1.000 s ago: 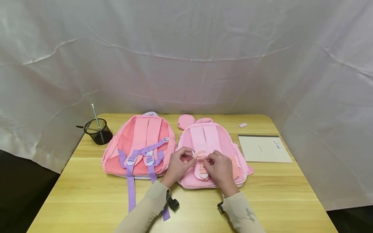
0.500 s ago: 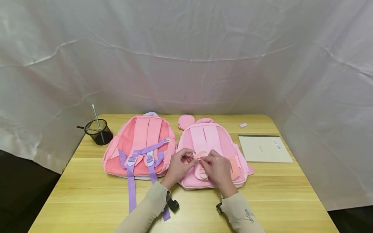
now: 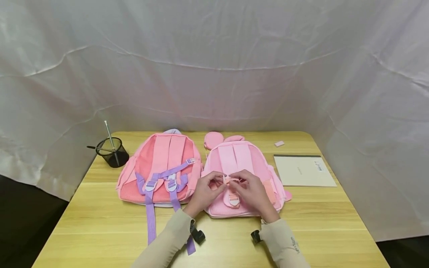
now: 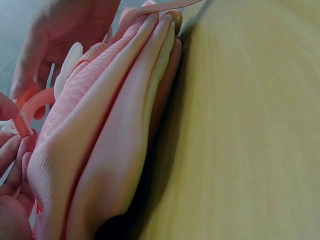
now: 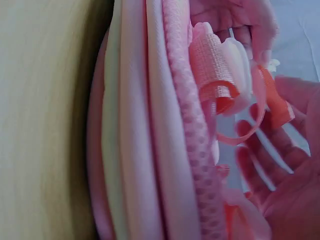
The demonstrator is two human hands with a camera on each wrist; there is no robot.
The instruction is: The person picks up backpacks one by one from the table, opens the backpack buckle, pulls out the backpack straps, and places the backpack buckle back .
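A light pink backpack (image 3: pixel 228 212) lies flat with its straps up, and both hands are over its lower half. My left hand (image 3: pixel 206 193) pinches a small white buckle (image 4: pixel 22 123) with an orange strap (image 5: pixel 277 102) running through it. Close by on the right, my right hand (image 3: pixel 253 190) has its thumb and fingers spread around the strap's loose end, as the right wrist view shows. Whether a fingertip touches the strap is unclear. Below the hands, a second white buckle (image 3: pixel 234 200) lies on the backpack.
Left of it lies a coral-pink backpack (image 3: pixel 134 188) with purple straps (image 3: pixel 151 219) trailing toward the front edge. A black mesh pen cup (image 3: pixel 115 158) stands at far left. On the right are a notebook (image 3: pixel 301 171) and a pink eraser (image 3: pixel 279 143).
My right hand's thumb and fingers have spread apart after pinching near the buckle, and its wrist has shifted slightly right. The left hand keeps its hold on the buckle in nearly the same place.
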